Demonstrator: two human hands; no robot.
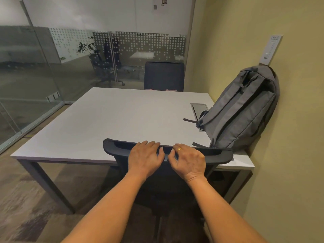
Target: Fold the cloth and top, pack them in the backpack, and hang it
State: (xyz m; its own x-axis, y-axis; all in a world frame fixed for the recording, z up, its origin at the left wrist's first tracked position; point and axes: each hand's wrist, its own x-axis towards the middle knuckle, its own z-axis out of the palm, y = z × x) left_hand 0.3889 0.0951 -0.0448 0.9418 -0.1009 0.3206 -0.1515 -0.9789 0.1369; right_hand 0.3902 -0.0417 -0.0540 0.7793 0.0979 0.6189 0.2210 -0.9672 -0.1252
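The backpack (245, 109) is at 2 o'clock from the hands. It is grey, its top is up at the hook (268, 50) on the wall (289, 120), and its back leans on that wall. Its bottom rests on the table (122, 120) at the right edge, and one strap (190, 120) trails out across the tabletop toward 9 o'clock. Its zips look closed.

Both of the person's hands are on the top rim of the chair (219, 155), which stands pushed in at the table's near edge, at 6 o'clock. The left hand (146, 156) lies flat over the rim, its fingers (149, 144) straight and pressed together, pointing to 12 o'clock. The right hand (188, 160) is just beside it, at its 3 o'clock side. Its fingers (175, 149) are bent with the tips on the rim and the thumb below them; whether they clamp the rim cannot be told. A ring (179, 149) shows on one finger.

A metal hatch (199, 109) is set in the tabletop beside the backpack. A far chair (164, 76) stands at 12 o'clock, with something pink at the table edge before it, too little showing to tell what. A glass wall (35, 67) runs along 9 to 11 o'clock
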